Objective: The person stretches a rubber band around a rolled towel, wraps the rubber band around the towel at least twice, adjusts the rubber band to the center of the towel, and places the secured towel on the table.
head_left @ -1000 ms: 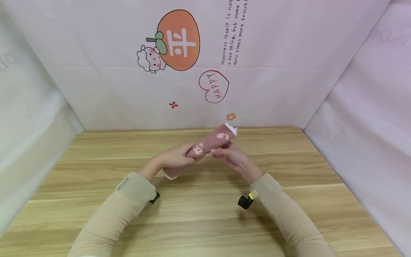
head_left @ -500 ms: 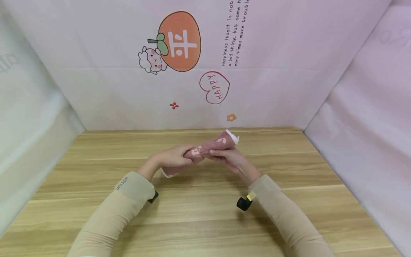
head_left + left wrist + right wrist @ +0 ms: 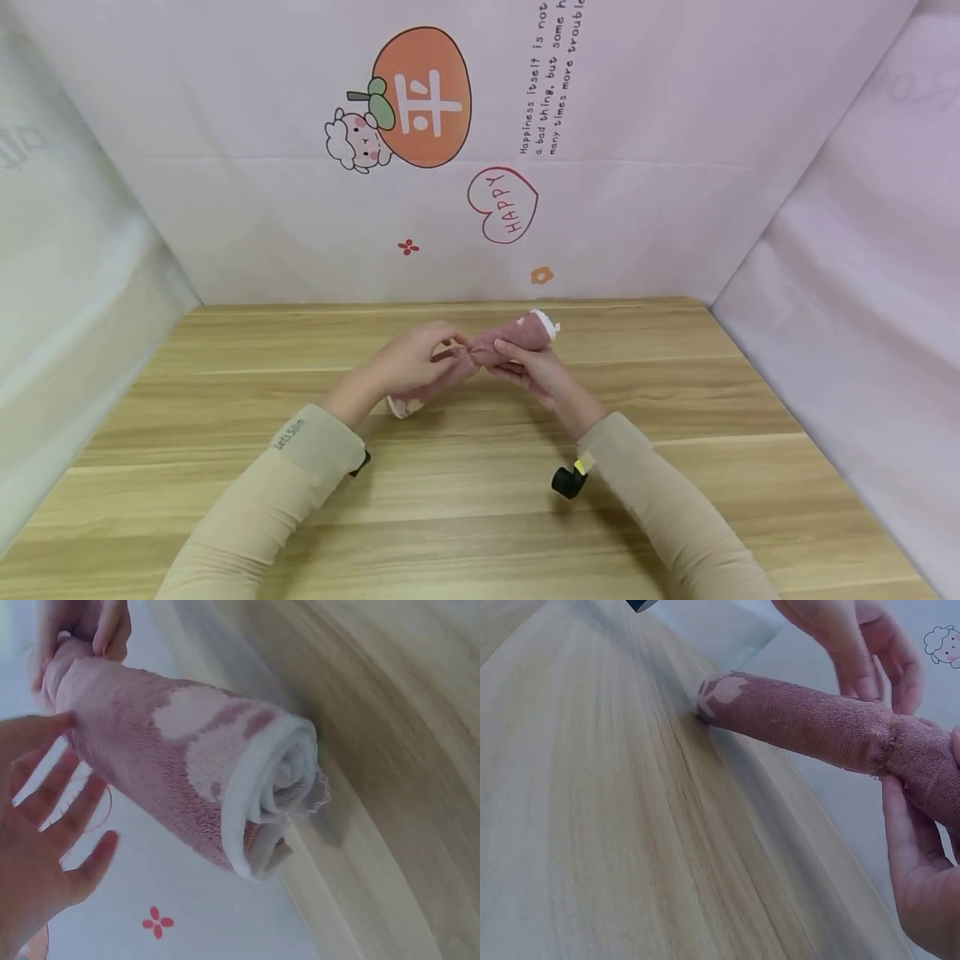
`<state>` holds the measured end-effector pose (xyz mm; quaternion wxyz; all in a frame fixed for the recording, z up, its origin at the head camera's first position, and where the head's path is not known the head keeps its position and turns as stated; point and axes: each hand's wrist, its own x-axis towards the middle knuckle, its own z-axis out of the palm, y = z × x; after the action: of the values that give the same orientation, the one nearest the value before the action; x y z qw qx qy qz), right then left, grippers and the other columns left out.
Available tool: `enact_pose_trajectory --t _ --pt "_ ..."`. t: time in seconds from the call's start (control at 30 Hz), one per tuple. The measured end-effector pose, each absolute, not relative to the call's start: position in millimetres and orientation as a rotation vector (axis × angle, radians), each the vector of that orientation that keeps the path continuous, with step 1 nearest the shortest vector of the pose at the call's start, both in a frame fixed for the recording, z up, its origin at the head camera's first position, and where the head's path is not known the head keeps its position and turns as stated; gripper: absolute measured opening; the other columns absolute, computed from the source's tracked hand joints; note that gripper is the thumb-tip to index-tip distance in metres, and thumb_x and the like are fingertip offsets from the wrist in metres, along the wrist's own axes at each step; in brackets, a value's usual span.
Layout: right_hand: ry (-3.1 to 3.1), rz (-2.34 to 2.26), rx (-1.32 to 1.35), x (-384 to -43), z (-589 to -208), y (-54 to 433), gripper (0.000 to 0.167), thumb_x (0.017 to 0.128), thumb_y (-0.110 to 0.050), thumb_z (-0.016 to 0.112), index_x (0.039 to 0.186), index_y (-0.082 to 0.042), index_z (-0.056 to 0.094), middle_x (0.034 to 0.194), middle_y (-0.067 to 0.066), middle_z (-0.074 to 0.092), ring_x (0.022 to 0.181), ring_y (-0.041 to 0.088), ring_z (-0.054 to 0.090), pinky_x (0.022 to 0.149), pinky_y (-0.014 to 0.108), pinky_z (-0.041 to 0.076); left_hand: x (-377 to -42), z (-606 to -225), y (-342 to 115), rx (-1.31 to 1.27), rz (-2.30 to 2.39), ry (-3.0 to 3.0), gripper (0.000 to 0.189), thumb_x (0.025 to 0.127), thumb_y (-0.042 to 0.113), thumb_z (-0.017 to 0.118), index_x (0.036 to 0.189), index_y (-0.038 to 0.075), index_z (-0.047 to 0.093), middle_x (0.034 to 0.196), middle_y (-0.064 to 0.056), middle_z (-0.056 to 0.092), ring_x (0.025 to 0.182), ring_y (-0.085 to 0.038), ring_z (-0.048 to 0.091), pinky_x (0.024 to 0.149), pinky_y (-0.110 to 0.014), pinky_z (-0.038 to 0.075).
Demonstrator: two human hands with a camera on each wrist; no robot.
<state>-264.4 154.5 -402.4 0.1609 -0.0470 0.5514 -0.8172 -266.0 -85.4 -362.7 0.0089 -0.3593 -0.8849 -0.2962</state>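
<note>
A rolled pink towel (image 3: 517, 335) with pale patches and white end trim slants above the table. Its middle is cinched narrow, with a thin dark band (image 3: 891, 746) showing there in the right wrist view. My right hand (image 3: 553, 379) grips the far-right half beside the cinch, thumb on top and fingers underneath. Over the left half, my left hand (image 3: 411, 358) has its fingers spread and loosely bent, one fingertip touching the towel (image 3: 142, 742) in the left wrist view. The white-edged end shows the layers coiled inside, with a loose thread hanging off.
Under both hands lies the wood-grain table (image 3: 465, 517). A white printed cloth (image 3: 637, 183) stands behind it, with white cloth at both sides. Black wrist cameras, such as the right one (image 3: 567, 482), hang under the sleeves.
My left hand has loosened from its wrap round the towel and risen slightly, its fingers spreading near the cinch. The right hand has settled its thumb over its half, and the towel has turned a little.
</note>
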Motion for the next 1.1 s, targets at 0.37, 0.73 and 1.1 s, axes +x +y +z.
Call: enact_pose_trajectory --t 0.37,0.73,1.1 --pt "1.652 -2.293 -0.046 -263.1 -401.1 152.9 0.025 0.104 -0.007 0.055 0.125 0.004 0.05 0.096 0.005 0.071 0.086 0.013 0.072 0.079 0.025 0.058 -260.4 -363.6 -70.6 -1.137 -0.552 -2.533 0.004 0.094 0.011 0.076 0.096 0.013 0.072 0.099 -0.001 0.069 0.093 -0.021 0.066 0.08 -0.044 0.054" --pt "1.636 -2.316 0.027 -261.4 -396.6 150.3 0.022 0.104 -0.009 0.055 0.123 0.002 0.051 0.093 0.004 0.071 0.082 0.011 0.071 0.076 0.022 0.057 -260.0 -358.5 -70.2 -1.143 -0.423 -2.585 0.008 0.094 0.021 0.077 0.1 0.016 0.075 0.101 0.003 0.068 0.097 -0.018 0.066 0.083 -0.047 0.05" --pt "1.607 -2.343 0.039 -260.8 -394.0 147.6 0.016 0.105 -0.01 0.054 0.118 0.0 0.053 0.09 0.002 0.072 0.081 0.01 0.071 0.075 0.022 0.057 -262.0 -360.3 -71.4 -1.231 -0.456 -2.579 0.008 0.101 0.011 0.066 0.106 0.012 0.072 0.105 -0.001 0.064 0.098 -0.02 0.064 0.076 -0.039 0.049"
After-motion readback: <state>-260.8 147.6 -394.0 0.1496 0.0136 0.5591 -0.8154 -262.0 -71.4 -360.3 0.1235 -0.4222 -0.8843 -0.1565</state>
